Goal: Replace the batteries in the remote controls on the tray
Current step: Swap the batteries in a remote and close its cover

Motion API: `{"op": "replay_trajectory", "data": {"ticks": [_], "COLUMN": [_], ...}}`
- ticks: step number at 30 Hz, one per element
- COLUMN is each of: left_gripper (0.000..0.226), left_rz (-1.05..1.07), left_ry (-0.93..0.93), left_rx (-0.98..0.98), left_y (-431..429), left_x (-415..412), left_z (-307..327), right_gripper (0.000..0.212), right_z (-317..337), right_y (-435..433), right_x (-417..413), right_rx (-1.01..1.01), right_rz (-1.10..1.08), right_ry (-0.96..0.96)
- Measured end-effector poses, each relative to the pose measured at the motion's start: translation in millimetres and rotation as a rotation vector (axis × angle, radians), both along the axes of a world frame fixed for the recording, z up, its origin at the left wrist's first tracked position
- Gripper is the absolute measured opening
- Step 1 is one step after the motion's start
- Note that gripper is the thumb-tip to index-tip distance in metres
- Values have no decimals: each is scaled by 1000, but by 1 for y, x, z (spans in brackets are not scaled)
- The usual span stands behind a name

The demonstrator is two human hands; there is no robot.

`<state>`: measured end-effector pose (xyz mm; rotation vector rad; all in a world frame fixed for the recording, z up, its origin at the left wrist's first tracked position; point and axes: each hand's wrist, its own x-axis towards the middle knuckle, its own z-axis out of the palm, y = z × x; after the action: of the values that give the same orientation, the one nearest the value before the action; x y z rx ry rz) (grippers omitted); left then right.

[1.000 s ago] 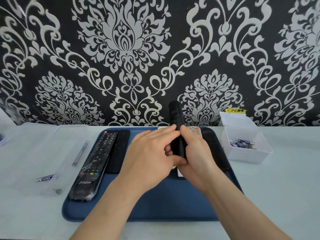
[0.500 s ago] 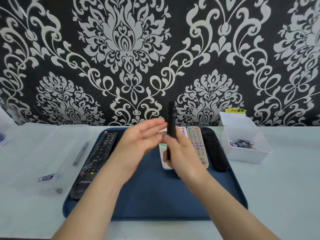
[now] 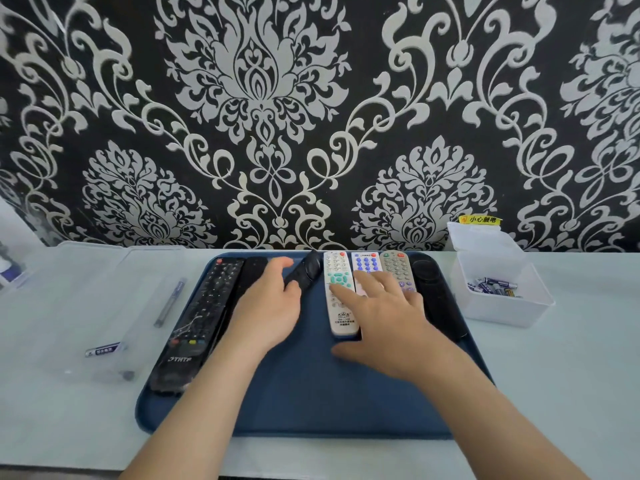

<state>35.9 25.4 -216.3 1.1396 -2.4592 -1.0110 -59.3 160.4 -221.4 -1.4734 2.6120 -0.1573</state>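
Pinching the slim matte black remote [image 3: 306, 270] in my left hand [image 3: 268, 306] grip, right hand [image 3: 384, 320] splayed, holding nothing, over the glossy white remote [image 3: 339, 296] on the blue tray [image 3: 311, 393].

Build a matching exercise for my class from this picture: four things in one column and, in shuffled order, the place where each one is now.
Things
1. slim black remote
2. long black remote
3. loose batteries
4. pen

Places
A. in the white box right of the tray
B. lying along the tray's left edge
C. in the left hand
D. off the tray, on its left

Pairs: 1-C, 2-B, 3-A, 4-D
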Motion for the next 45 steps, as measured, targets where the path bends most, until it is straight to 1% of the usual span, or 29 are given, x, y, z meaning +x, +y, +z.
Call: {"op": "replay_trajectory", "data": {"ticks": [1,2,3,6,7,9,11,14,17,20,23,26,29,31,33,34,35,37,40,43,45], "left_gripper": [41,44,50,82,91,99,94,72,61,62,66,62,65,62,53,47,41,35,32,32,37], "left_rz": [-26,-49,-87,-255,-320,-414,-476,-517,-526,-550,-544,-518,-501,-472,-358,-274,-189,-79,-90,-88,-61], "left_ry": [-114,-185,-223,-311,-367,-464,-468,-385,-386,-466,-492,-406,-325,-243,-164,-146,-155,-254,-414,-400,-406], "left_rx": [-138,-231,-264,-180,-179,-238,-311,-375,-482,-660,-737,-734,-610,-547,-534,-559,-593,-631,-619,-662,-668], "left_y": [1,2,1,-3,-6,-11,-12,-7,5,12,14,13,8,3,-8,-14,-21,-31,-28,-22,-18], "left_x": [0,1,1,7,9,13,15,15,10,4,4,4,12,21,30,34,39,44,43,42,40], "left_z": [-1,-2,-2,-1,1,3,5,7,3,-11,-22,-17,-9,-4,3,7,9,10,4,3,3], "right_gripper": [86,86,85,83,82,79,74,65,62,60,60,60,63,65,60,57,53,47,43,44,48], "right_z": [-2,-5,-6,-7,-7,-7,-7,-8,-8,-9,-10,-9,-6,-5,-4,-4,-5,-8,-12,-9,-7], "right_y": [1,2,3,4,5,3,1,-3,-3,-3,-3,-2,0,-1,-3,-5,-7,-12,-16,-15,-14], "right_x": [-3,-4,-5,-8,-8,-9,-9,-9,-9,-7,-4,-4,-2,-1,2,5,8,15,21,22,22], "right_rx": [39,55,56,34,28,4,-22,-31,-22,-26,-41,-56,-98,-142,-181,-188,-186,-151,-102,-79,-62], "right_rz": [-7,-7,-3,20,27,51,80,106,111,96,84,72,53,49,74,96,119,152,172,147,139], "right_ry": [-10,-19,-25,-24,-27,-22,-9,-18,-14,4,21,1,-35,-42,-22,-6,6,23,59,89,100]}}
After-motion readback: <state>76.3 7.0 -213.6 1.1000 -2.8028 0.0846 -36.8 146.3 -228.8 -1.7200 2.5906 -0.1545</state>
